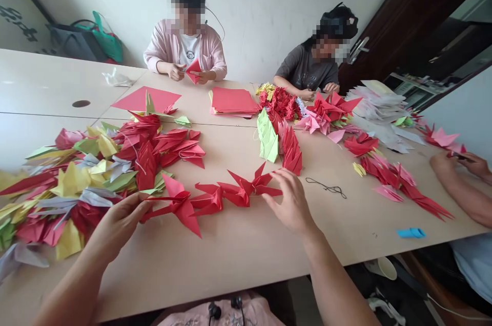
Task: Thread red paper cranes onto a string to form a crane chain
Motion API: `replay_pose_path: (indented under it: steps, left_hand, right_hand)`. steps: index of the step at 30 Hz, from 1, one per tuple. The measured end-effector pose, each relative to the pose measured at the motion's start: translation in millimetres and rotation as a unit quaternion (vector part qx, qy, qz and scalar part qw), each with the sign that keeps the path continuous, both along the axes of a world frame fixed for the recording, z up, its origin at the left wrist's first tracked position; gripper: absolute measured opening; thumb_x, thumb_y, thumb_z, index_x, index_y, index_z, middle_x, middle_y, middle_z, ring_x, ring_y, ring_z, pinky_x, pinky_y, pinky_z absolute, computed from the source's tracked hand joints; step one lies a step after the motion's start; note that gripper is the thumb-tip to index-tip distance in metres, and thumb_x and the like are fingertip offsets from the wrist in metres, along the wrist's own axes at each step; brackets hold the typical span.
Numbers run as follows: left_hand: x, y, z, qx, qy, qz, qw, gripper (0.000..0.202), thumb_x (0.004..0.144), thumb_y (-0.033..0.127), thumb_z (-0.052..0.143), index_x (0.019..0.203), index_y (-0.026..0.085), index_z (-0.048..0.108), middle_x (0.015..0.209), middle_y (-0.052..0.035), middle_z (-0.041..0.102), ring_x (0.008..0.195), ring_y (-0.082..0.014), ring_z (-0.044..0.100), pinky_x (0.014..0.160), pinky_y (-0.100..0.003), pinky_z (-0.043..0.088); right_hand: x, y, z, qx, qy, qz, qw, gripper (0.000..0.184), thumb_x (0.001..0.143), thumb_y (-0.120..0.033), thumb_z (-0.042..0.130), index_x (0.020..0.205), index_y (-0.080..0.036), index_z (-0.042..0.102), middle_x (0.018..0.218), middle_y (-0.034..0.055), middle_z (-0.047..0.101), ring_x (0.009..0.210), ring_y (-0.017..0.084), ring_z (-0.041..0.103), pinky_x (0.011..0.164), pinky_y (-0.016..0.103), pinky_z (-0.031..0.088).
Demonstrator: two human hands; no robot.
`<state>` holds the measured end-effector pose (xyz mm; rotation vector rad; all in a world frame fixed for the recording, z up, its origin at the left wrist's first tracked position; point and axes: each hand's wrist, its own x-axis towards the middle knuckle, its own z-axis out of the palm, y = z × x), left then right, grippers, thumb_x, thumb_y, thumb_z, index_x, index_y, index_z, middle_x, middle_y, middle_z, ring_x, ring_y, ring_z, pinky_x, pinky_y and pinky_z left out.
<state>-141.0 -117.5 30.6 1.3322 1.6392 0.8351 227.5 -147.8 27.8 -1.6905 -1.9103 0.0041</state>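
Note:
A row of red paper cranes (226,195) lies strung across the light wooden table (238,249) in front of me. My left hand (119,221) pinches the left end of the row, at the tail of a red crane (179,205). My right hand (290,203) rests with its fingers spread over the right end, fingertips touching the last crane (263,182). A large heap of red, yellow, green and grey folded cranes (77,177) lies just beyond my left hand.
Two people sit across the table, folding red paper; a third person's arm (461,187) reaches in from the right. Stacked red sheets (232,101), green and red crane stacks (279,144), a black thread (326,187), white papers (378,105) and a blue scrap (411,232) lie around.

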Motion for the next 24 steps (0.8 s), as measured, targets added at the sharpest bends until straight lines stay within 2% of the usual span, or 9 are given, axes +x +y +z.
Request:
replay_pose_path:
  steps: [3,6,9,12,15,17,19,21,24]
  left_hand:
    - [-1,0,-9.8,0.007,-0.006,0.0,1.0,0.041,0.069,0.059,0.065,0.078,0.019,0.061,0.064,0.0041,0.054,0.062,-0.015,0.045,0.058,-0.023,0.034]
    - [-3,-1,-16.2,0.003,-0.012,-0.002,1.0,0.041,0.071,0.058,0.064,0.08,0.018,0.061,0.064,0.0043,0.055,0.061,-0.0145,0.045,0.057,-0.023,0.034]
    - [-2,-1,-17.3,-0.003,-0.013,-0.005,1.0,0.041,0.074,0.058,0.061,0.08,0.018,0.061,0.063,0.0045,0.055,0.06,-0.0136,0.045,0.055,-0.022,0.033]
    - [2,0,-17.4,-0.004,-0.007,-0.009,1.0,0.042,0.075,0.06,0.061,0.078,0.018,0.062,0.061,0.0048,0.054,0.058,-0.0129,0.044,0.054,-0.022,0.032]
    - [4,3,-19.1,-0.001,-0.001,-0.015,1.0,0.043,0.073,0.061,0.061,0.075,0.018,0.063,0.063,0.0032,0.056,0.06,-0.0141,0.047,0.055,-0.022,0.034]
    - [5,3,-20.2,0.001,0.0,-0.02,1.0,0.043,0.074,0.062,0.06,0.076,0.019,0.064,0.066,0.0015,0.06,0.064,-0.0158,0.051,0.057,-0.023,0.036]
    - [5,3,-20.4,0.004,0.001,-0.023,1.0,0.043,0.075,0.061,0.06,0.077,0.019,0.064,0.068,0.0009,0.061,0.065,-0.0165,0.053,0.058,-0.023,0.037]
    - [6,2,-19.7,0.008,0.001,-0.025,1.0,0.042,0.075,0.061,0.059,0.076,0.019,0.064,0.067,0.0013,0.06,0.063,-0.0159,0.052,0.057,-0.023,0.036]
    - [7,1,-18.8,0.011,-0.002,-0.03,0.999,0.042,0.075,0.06,0.059,0.074,0.019,0.061,0.064,0.0024,0.056,0.059,-0.0143,0.048,0.055,-0.023,0.034]
  right_hand:
    - [-29,14,6.2,-0.038,-0.062,0.082,0.994,0.04,0.084,-0.036,0.063,0.122,-0.024,0.056,0.129,0.0112,0.057,0.134,0.034,0.038,0.111,0.062,0.02]
    - [-43,25,3.4,-0.058,-0.074,0.097,0.991,0.024,0.088,-0.03,0.058,0.11,-0.023,0.061,0.123,0.0098,0.062,0.132,0.034,0.041,0.108,0.067,0.021]
    - [-37,28,-2.6,-0.055,-0.068,0.081,0.993,0.017,0.089,-0.024,0.053,0.102,-0.022,0.064,0.116,0.0085,0.066,0.128,0.033,0.046,0.107,0.065,0.023]
    - [-27,23,-2.4,-0.04,-0.062,0.041,0.996,0.024,0.09,-0.022,0.048,0.11,-0.02,0.061,0.117,0.0118,0.064,0.126,0.034,0.047,0.105,0.066,0.025]
    - [-33,13,6.6,0.003,-0.054,0.017,0.998,0.036,0.092,-0.03,0.049,0.126,-0.019,0.052,0.131,0.0155,0.054,0.133,0.035,0.038,0.107,0.065,0.023]
    - [-47,8,13.7,0.035,-0.054,0.052,0.997,0.042,0.091,-0.039,0.052,0.129,-0.021,0.05,0.135,0.0137,0.052,0.137,0.034,0.033,0.112,0.061,0.019]
    - [-64,7,16.9,0.038,-0.06,0.115,0.991,0.045,0.09,-0.044,0.054,0.13,-0.023,0.05,0.132,0.0108,0.056,0.137,0.032,0.034,0.114,0.059,0.013]
    - [-80,11,13.9,0.015,-0.06,0.154,0.986,0.042,0.091,-0.039,0.054,0.131,-0.024,0.049,0.126,0.0085,0.061,0.135,0.03,0.038,0.114,0.06,0.009]
    - [-91,20,2.6,-0.003,-0.049,0.137,0.989,0.038,0.093,-0.021,0.049,0.131,-0.024,0.049,0.115,0.0064,0.068,0.127,0.026,0.049,0.115,0.06,0.01]
